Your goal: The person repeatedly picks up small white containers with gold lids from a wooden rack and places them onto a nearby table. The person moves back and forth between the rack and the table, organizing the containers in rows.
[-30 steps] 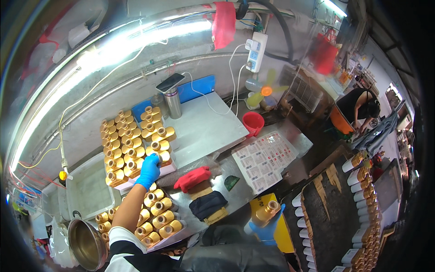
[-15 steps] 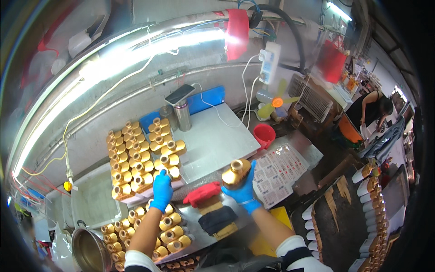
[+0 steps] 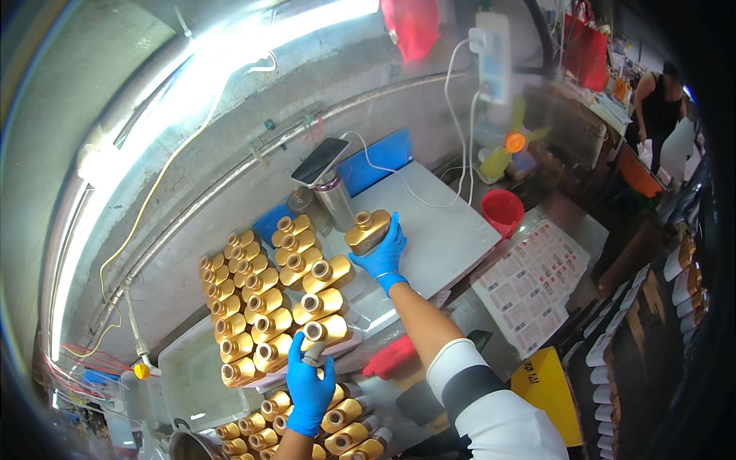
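My right hand [image 3: 383,257], in a blue glove, grips a gold flask-shaped bottle [image 3: 368,232] with a short neck. It holds the bottle beside the far rows, over the pale board [image 3: 418,211]. My left hand [image 3: 310,391], also gloved in blue, is at the near end of the block of gold bottles [image 3: 264,322]. Its fingers and thumb are around a small grey piece [image 3: 313,353], too small to name exactly. A gold bottle [image 3: 326,330] stands just beyond those fingertips. More gold bottles [image 3: 337,418] lie in rows below my left wrist, partly hidden by it.
A phone [image 3: 319,161] rests on a metal flask [image 3: 335,198] by the wall. Right of the board are a red cup [image 3: 502,212] and a printed sheet [image 3: 533,287]. A red cloth [image 3: 391,356] lies under my right forearm. Another person [image 3: 658,107] stands far right.
My right hand has carried its bottle from above the red cloth to beside the far rows. My left hand now shows a small grey piece in its fingers. The view has turned.
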Motion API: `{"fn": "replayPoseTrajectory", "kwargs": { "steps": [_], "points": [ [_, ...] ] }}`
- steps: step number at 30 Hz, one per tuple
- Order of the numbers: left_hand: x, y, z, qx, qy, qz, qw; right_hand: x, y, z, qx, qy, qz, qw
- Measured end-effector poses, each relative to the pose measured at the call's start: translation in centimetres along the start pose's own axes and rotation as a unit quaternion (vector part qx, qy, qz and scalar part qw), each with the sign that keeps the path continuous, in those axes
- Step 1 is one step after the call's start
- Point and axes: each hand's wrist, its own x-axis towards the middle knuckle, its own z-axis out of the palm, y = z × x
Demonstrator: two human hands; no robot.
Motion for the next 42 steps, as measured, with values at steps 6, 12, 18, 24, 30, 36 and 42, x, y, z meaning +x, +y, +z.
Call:
{"fn": "replayPoseTrajectory", "kwargs": {
  "steps": [6, 12, 18, 24, 30, 36, 42],
  "points": [
    [-0.2, -0.8, 0.6, 0.019, -0.022, 0.044, 0.999, 0.1, -0.6, 4.6, 0.073, -0.004, -0.005, 0.997],
    [-0.1, -0.6, 2.1, -0.012, -0.027, 0.049, 0.998, 0.4, 4.4, 5.8, 0.071, -0.047, -0.076, 0.993],
    [-1.0, -2.0, 2.5, 0.013, -0.035, 0.041, 0.998, -8.9, 2.4, 6.6, 0.335, -0.167, 0.071, 0.925],
    [-1.2, -0.5, 3.5, 0.006, -0.042, 0.073, 0.996, -8.2, 1.6, 5.0, 0.356, -0.261, 0.127, 0.888],
    [-1.7, 3.8, 0.3, 0.094, 0.124, 0.182, 0.971, -7.7, 0.5, -9.0, 0.324, -0.02, 0.005, 0.946],
    [-2.6, 11.2, 8.8, -0.189, -0.159, 0.275, 0.929, 4.0, 4.6, -46.2, 0.343, 0.31, -0.064, 0.885],
    [-2.1, 27.1, 25.6, -0.236, -0.285, 0.356, 0.858, 9.8, 13.2, -73.0, -0.28, 0.402, 0.114, 0.864]
  ]
}}
